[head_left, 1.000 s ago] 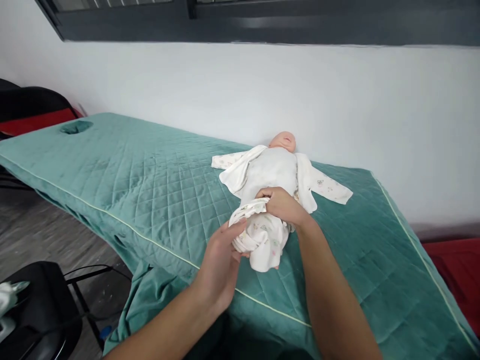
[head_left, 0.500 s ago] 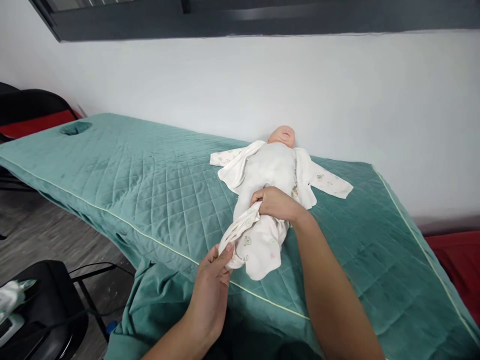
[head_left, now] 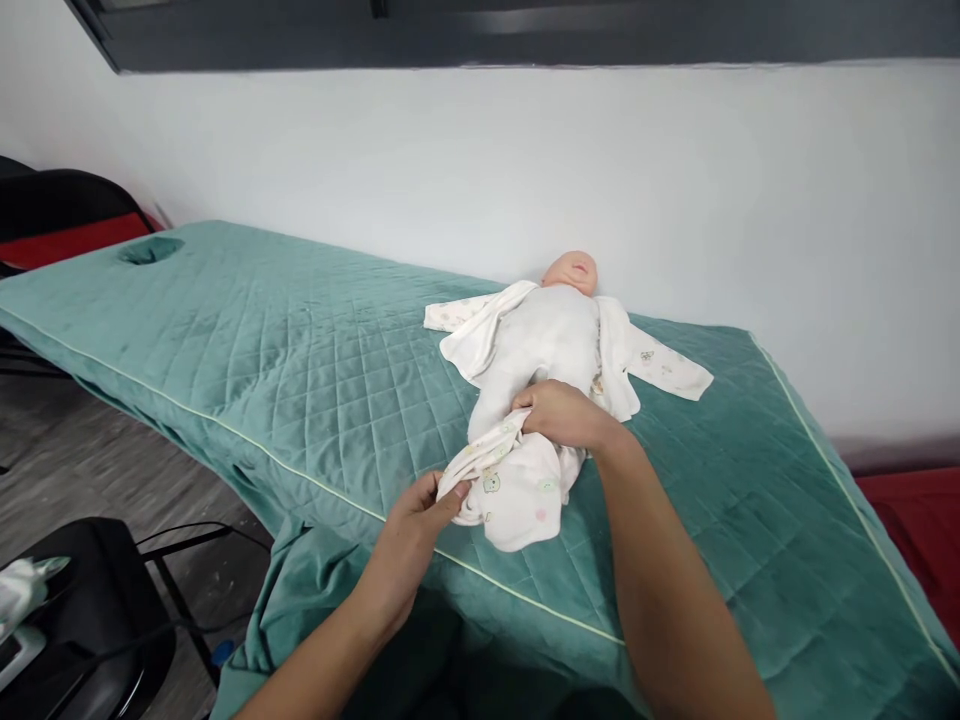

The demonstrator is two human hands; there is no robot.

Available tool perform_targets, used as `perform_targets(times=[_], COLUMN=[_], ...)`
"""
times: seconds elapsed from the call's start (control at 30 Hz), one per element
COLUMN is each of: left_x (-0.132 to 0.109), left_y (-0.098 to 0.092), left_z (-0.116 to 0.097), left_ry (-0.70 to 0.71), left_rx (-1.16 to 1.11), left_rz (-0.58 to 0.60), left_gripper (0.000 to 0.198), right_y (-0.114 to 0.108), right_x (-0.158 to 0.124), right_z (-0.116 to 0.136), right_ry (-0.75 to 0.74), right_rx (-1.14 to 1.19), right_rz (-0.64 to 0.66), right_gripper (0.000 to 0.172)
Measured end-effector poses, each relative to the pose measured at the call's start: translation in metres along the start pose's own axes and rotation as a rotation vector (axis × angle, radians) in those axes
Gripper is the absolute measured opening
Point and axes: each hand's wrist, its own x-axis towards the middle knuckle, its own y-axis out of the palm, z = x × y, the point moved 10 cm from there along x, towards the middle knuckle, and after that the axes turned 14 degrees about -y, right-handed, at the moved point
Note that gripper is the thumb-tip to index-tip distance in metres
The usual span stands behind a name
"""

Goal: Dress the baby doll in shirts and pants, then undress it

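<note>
L hand [head_left: 405, 545] has thumb & fingers closed in a pinch on the rim of a white printed garment [head_left: 521, 495], at the end nearest the bed's front edge. R hand [head_left: 559, 412] is curled w/ fingers drawn in on the same rim higher up, gripping the cloth; its fingertips are partly hidden, so can't tell exactly how they sit. Rim is stretched btwn the two hands; rest of the cloth, w/ small animal prints, hangs loose toward the front edge. Garment is at the lower end of a doll [head_left: 555, 330], right of mid-bed, nr the front edge. One grey-white leg runs down to the bunched rim; can't tell if the foot's inside. Doll lies on its back, head nr the bed's back edge by the wall [head_left: 375, 160], in an open white jacket [head_left: 667, 370], sleeves spread to both sides. Bed [head_left: 300, 330] has a green quilted cover w/ pale piping along front & right edges, plus a hole [head_left: 151, 250] nr its far-left corner. Black chair [head_left: 90, 600] stands off the front edge, left side.
</note>
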Motion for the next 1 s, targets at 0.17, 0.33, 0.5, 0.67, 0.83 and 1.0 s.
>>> perform_targets(times=[0.17,0.33,0.5,0.67,0.83,1.0], left_x=[0.012,0.027,0.045,0.061,0.081,0.093], left_y=[0.007,0.008,0.007,0.007,0.021,0.038], left_z=[-0.013,-0.039,-0.070,-0.107,-0.132,-0.144], left_ry=[0.101,0.256,0.450,0.621,0.731,0.891], left_rx=[0.064,0.345,0.586,0.679,0.742,0.859], left_rz=[0.087,0.102,0.116,0.046,0.033,-0.016], left_gripper=[0.040,0.035,0.030,0.023,0.018,0.020], right_y=[-0.001,-0.002,-0.004,-0.008,-0.010,-0.018], right_x=[-0.003,-0.005,-0.007,-0.010,-0.011,-0.009], right_z=[-0.003,-0.006,-0.004,0.000,-0.006,-0.014], right_ry=[-0.007,-0.012,-0.013,-0.008,0.047,0.067], right_rx=[0.126,0.235,0.283,0.285,0.243,0.135], right_rz=[-0.028,-0.050,-0.061,-0.074,-0.091,-0.167], right_gripper=[0.015,0.012,0.013,0.024,0.019,0.013])
